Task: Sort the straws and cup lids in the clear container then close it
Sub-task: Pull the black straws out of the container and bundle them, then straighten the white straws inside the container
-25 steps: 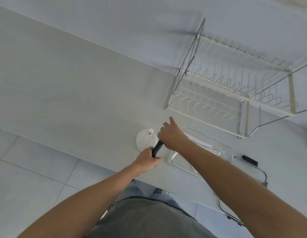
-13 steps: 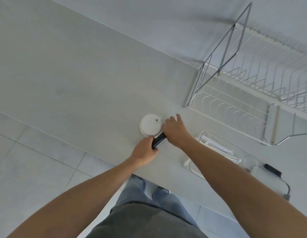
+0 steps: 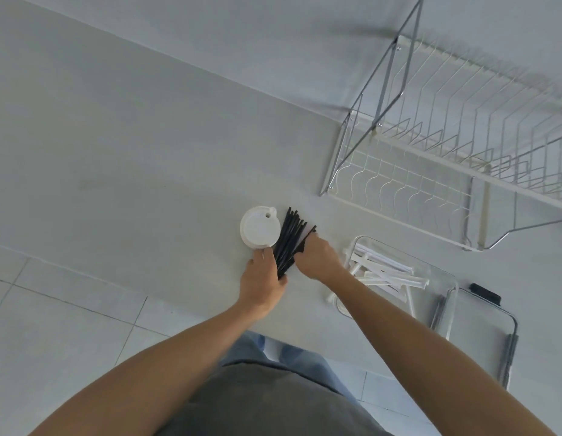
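Head view: black straws [image 3: 289, 239] fanned on the surface [image 3: 147, 158], left hand [image 3: 263, 283] closed around their near ends, right hand [image 3: 316, 258] pinching the far side (probably squaring the bundle). White cup lids [image 3: 260, 228] touch them; clear container [image 3: 399, 278], open, holds white straws [image 3: 383, 272].

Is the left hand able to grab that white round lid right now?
Probably not yet. The left hand sits right beside the white lid with nothing between them, but its fingers are wrapped around the black straws, so it would have to let go first.
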